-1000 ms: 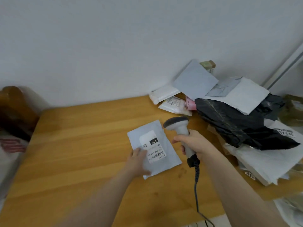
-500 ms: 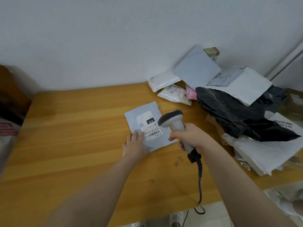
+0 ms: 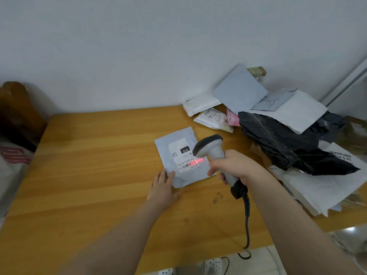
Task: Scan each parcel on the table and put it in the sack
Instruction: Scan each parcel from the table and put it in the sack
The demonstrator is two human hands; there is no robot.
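A person stands at a wooden bench (image 3: 89, 165) set against a pale wall (image 3: 139, 46), and you are looking down over their bare forearms. A flat grey parcel (image 3: 183, 176) lies on the bench, its white label (image 3: 181, 153) facing up. The left hand (image 3: 162, 187) lies flat with its fingers straight and together, the fingertips pressing on the parcel's near left corner. The right hand (image 3: 234, 167) is wrapped around the handle of a grey barcode scanner (image 3: 208, 143), which is held over the parcel's right side. The scanner head hides part of the label's edge, and the hand hides the parcel's near right corner. A red scan line (image 3: 196, 161) glows across the barcode. A dark cable (image 3: 246, 219) hangs from the scanner handle over the bench's near edge. To the right of the parcel sits a loose heap of other packages: a crumpled black bag (image 3: 288, 143) lies across white mailers (image 3: 294, 110), and a grey mailer (image 3: 238, 90) leans on the wall. Just beyond the parcel lie two small white padded packets (image 3: 213, 118). Far to the parcel's left, off the bench's end, a white sack (image 3: 12, 161) with red markings is partly in view, blurred.
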